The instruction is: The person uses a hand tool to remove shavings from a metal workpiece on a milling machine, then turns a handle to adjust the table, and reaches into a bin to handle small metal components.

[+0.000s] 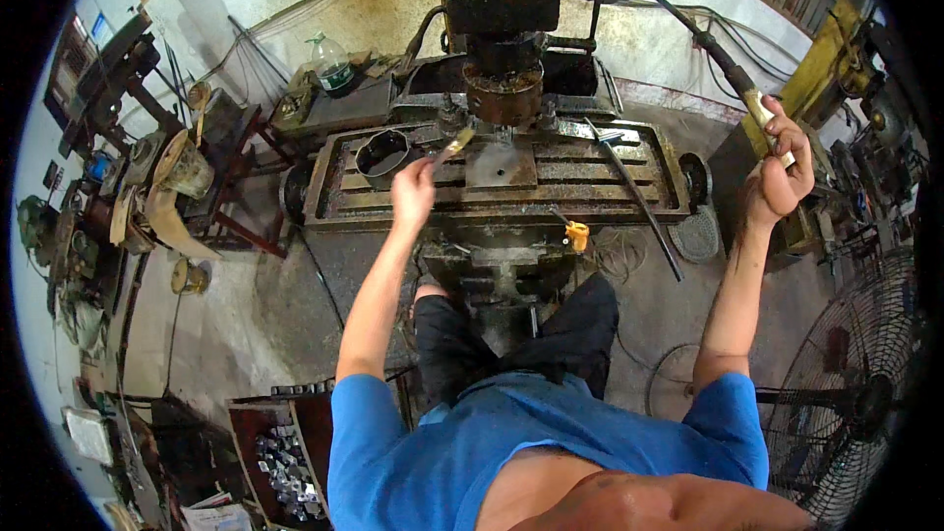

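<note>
My left hand (413, 194) is closed around a small brush (455, 147), its pale bristles pointing toward the spindle. Up at the right, my right hand (780, 159) grips the light-coloured end of a long lever handle (733, 71) that runs to the machine head. Below the rusty round spindle housing (503, 93), a flat metal plate (501, 167) with a small hole lies on the slotted machine table (590, 199). Just left of the brush stands a dark round pot (383, 153) with liquid in it. What the spindle carries at its tip is hard to make out.
A long dark bar (639, 197) leans across the table's right side. A yellow-handled tool (576, 235) hangs at its front edge. At lower right stands a large fan (851, 388); at lower left, a bin (320, 433) of small metal parts. A plastic bottle (331, 64) stands behind.
</note>
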Demonstrator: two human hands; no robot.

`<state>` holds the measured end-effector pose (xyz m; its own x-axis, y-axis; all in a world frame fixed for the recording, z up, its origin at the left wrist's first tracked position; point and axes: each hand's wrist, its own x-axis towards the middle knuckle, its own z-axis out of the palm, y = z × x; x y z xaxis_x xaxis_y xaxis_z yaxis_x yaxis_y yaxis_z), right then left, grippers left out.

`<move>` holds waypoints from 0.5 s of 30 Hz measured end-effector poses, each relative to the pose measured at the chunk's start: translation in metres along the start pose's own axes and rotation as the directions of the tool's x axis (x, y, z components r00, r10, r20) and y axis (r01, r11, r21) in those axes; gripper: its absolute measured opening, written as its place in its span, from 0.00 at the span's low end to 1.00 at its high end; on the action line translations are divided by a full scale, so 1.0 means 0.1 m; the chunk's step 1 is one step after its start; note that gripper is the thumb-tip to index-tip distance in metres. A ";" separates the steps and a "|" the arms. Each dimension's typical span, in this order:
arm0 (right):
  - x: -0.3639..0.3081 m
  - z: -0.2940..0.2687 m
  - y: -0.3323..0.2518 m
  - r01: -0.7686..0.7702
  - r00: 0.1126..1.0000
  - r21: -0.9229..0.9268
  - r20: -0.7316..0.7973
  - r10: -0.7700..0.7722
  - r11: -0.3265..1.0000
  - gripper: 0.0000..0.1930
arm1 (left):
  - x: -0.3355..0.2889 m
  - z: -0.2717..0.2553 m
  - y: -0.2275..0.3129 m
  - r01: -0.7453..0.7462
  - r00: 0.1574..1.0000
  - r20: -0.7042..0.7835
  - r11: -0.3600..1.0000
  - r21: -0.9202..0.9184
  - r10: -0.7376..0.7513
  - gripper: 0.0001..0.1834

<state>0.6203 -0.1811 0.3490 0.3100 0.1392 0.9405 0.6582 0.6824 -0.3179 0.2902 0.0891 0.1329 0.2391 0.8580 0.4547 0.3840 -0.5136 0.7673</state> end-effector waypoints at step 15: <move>-0.12 -0.01 0.01 -0.047 0.999 -0.008 -0.019 0.046 0.999 0.06 | 0.23 0.86 0.21 0.057 0.998 -0.023 0.996 0.066 -0.056 0.12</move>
<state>0.6181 -0.1827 0.3368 0.3532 0.1572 0.9223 0.6487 0.6692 -0.3624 0.3800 0.0972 0.1204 0.1965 0.8852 0.4216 0.4553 -0.4632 0.7604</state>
